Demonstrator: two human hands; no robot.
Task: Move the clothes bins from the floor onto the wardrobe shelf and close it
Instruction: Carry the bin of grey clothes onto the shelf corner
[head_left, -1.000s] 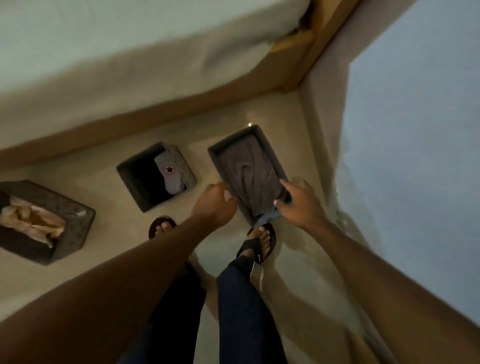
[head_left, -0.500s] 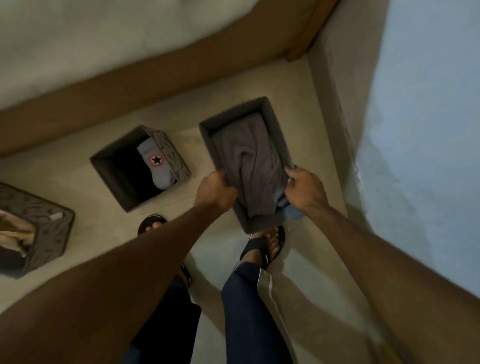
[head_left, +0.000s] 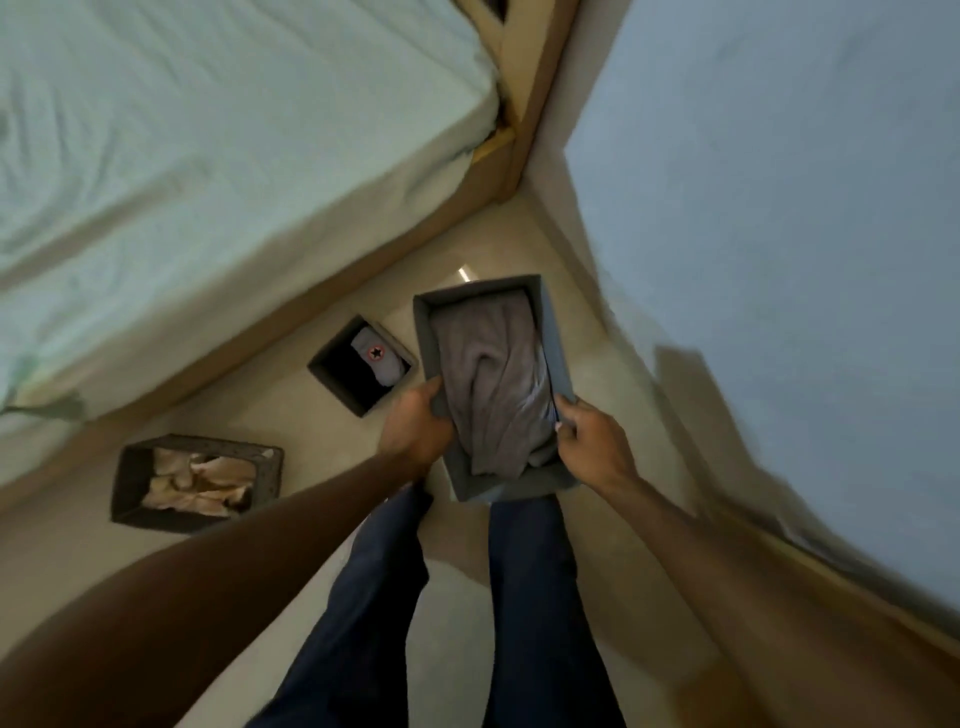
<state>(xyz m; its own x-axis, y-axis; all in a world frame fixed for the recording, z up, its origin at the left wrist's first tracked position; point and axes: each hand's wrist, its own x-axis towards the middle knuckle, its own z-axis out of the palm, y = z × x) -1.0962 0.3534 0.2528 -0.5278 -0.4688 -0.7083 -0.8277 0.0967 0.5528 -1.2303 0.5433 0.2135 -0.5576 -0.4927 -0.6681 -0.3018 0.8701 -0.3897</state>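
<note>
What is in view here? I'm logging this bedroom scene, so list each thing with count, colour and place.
Long grey fabric bin with folded grey cloth: 1, grey, held up in both hands, centre.
Small dark square bin holding a grey cap with a star badge: 1, dark grey, on the floor left of the held bin.
Dark patterned bin of crumpled cream cloth: 1, dark grey, on the floor at lower left.
Bed with pale green sheet and wooden frame: 1, upper left.
Pale blue wall: 1, right.
Beige floor: 1, beneath everything.
Legs in dark blue trousers: 2, bottom centre.
Left hand: 1, gripping the held bin's left wall.
Right hand: 1, gripping its right wall.
</note>
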